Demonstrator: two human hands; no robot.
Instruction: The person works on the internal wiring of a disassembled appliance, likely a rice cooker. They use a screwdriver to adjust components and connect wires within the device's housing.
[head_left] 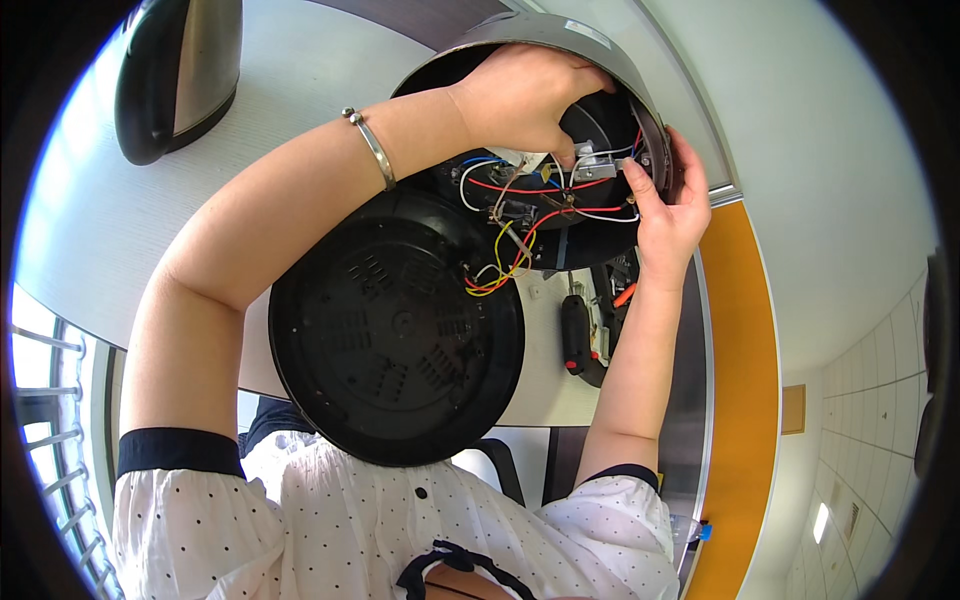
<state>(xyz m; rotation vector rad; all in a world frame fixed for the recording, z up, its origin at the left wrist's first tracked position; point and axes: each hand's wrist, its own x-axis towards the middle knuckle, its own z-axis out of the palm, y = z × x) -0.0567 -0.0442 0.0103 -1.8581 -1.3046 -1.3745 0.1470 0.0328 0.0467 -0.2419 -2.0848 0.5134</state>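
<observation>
A round dark appliance housing stands tipped on the table, its wired underside facing me. My left hand reaches inside it, thumb spread from the fingers. Its fingertips are near the inner wall and its thumb is beside a small silver metal part; no held thing shows in it. My right hand grips the housing's right rim, thumb inside near the metal part and fingers wrapped around the outside. Red, white, blue and yellow wires run from the housing to a round black vented bottom cover, which lies nearest my body.
An electric kettle stands on the white table at the far left. Under my right forearm lie a black-handled tool and other tools in a dark case. A blue-capped bottle is at the lower right.
</observation>
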